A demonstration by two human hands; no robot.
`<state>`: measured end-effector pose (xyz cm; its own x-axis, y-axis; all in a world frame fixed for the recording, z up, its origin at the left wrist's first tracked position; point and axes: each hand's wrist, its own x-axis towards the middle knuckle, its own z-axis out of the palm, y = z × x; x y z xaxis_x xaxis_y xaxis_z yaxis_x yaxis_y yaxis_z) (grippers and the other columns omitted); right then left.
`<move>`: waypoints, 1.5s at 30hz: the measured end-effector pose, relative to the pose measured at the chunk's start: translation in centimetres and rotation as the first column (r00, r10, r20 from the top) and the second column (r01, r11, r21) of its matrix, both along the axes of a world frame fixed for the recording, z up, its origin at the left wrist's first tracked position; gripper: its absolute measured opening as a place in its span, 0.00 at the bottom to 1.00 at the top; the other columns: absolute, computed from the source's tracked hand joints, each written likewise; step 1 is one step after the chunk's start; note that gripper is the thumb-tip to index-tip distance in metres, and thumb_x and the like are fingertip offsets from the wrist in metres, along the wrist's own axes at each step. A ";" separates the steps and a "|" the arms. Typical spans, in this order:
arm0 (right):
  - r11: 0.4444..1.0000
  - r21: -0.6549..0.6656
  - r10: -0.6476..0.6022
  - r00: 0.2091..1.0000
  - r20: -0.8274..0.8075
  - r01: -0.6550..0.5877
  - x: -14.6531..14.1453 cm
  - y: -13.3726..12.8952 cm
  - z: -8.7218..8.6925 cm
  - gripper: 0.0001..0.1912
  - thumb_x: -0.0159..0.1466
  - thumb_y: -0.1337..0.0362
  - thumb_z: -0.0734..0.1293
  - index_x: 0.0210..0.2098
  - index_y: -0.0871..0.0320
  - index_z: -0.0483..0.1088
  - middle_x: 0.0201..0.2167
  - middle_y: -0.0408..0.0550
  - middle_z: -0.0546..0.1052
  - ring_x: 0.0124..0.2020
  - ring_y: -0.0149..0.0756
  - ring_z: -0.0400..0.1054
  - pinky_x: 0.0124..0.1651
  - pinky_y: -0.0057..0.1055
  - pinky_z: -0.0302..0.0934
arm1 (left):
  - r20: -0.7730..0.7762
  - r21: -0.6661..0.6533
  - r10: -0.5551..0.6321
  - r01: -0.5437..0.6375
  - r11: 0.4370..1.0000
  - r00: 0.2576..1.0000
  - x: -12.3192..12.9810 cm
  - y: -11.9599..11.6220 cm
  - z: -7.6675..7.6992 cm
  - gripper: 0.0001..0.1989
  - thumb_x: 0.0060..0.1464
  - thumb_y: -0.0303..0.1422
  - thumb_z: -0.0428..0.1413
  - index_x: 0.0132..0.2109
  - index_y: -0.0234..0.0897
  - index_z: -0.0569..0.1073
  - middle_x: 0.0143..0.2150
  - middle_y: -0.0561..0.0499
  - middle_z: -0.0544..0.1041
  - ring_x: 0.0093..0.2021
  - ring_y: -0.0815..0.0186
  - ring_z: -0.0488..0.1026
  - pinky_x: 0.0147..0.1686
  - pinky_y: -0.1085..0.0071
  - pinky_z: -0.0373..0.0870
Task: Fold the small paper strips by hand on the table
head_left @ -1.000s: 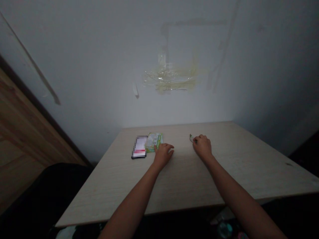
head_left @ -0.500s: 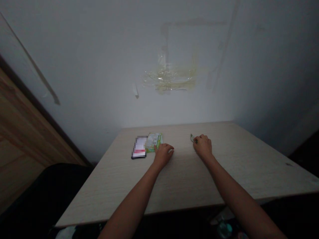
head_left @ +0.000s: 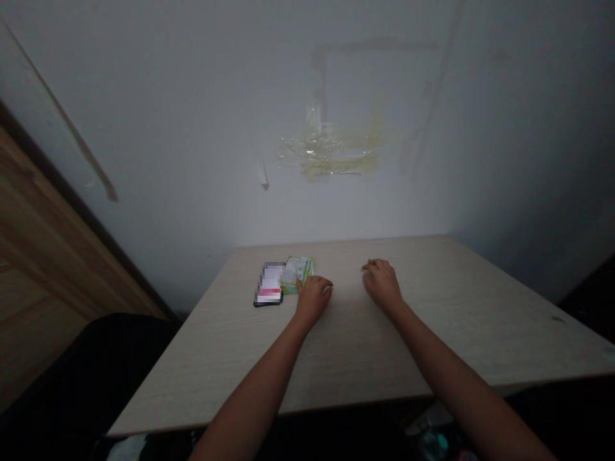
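right hand (head_left: pixel 382 280) has shifted leftward

Dim light falls on a grey-white wall (head_left: pixel 192 128), marked by glossy, yellowed tape (head_left: pixel 331 153) and darker strips of residue. A pale, wood-grained tabletop (head_left: pixel 346 358) meets it, while brown wood panelling (head_left: pixel 43 256) slants at left above a black shape (head_left: pixel 96 365) too dark to identify.

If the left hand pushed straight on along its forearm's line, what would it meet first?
Probably the green packet: in this view the left hand overlaps its near right corner, though whether they touch is unclear.
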<state>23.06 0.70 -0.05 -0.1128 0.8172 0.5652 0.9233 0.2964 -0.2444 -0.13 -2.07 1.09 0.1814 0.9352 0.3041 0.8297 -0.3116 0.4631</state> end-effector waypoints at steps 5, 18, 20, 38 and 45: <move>0.939 -0.052 0.338 0.941 -0.029 -0.340 -2.2 0.2 -1.7 0.19 0.67 0.67 0.61 0.55 0.59 0.72 0.59 0.57 0.72 0.61 0.45 0.62 0.65 0.47 0.56 | -0.012 0.015 0.031 -0.031 0.999 0.999 0.0 -0.1 0.2 0.10 0.61 0.33 0.53 0.45 0.42 0.79 0.51 0.46 0.80 0.59 0.56 0.69 0.68 0.42 0.40; 0.877 -0.164 0.442 0.892 -0.092 -0.451 -2.7 0.2 -2.6 0.20 0.69 0.62 0.60 0.58 0.57 0.72 0.59 0.56 0.73 0.61 0.44 0.66 0.65 0.48 0.57 | -0.123 0.120 0.083 -0.068 0.991 0.989 -0.5 0.5 -0.4 0.14 0.63 0.30 0.51 0.52 0.41 0.76 0.60 0.46 0.75 0.65 0.57 0.64 0.68 0.47 0.48; 0.877 -0.174 0.439 0.894 -0.093 -0.448 -2.7 0.2 -2.6 0.20 0.69 0.62 0.60 0.58 0.57 0.71 0.60 0.56 0.72 0.61 0.44 0.65 0.66 0.48 0.57 | -0.180 0.139 0.151 -0.127 0.982 0.972 -0.6 0.8 -0.6 0.17 0.64 0.32 0.49 0.57 0.42 0.74 0.65 0.45 0.70 0.67 0.53 0.61 0.67 0.45 0.49; 0.868 -0.195 0.443 0.889 -0.116 -0.457 -2.5 0.6 -2.9 0.20 0.68 0.63 0.61 0.58 0.57 0.72 0.60 0.55 0.72 0.61 0.44 0.65 0.66 0.47 0.57 | -0.379 0.131 0.304 -0.275 0.953 0.874 -0.5 0.1 -0.6 0.21 0.66 0.35 0.46 0.62 0.37 0.70 0.64 0.37 0.70 0.63 0.46 0.65 0.63 0.38 0.50; 0.863 -0.209 0.443 0.888 -0.123 -0.460 -2.4 0.6 -2.9 0.21 0.69 0.61 0.61 0.59 0.58 0.71 0.60 0.55 0.72 0.62 0.44 0.64 0.66 0.47 0.56 | -0.384 0.143 0.286 -0.250 0.958 0.878 -0.3 -0.5 0.4 0.19 0.66 0.33 0.45 0.57 0.40 0.74 0.58 0.41 0.75 0.57 0.50 0.70 0.63 0.40 0.51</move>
<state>20.71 1.33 -2.91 -0.4685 0.7922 0.3911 0.6800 0.6060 -0.4129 -0.41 -2.62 1.47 0.0500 0.9387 0.3412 0.9955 -0.0746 0.0593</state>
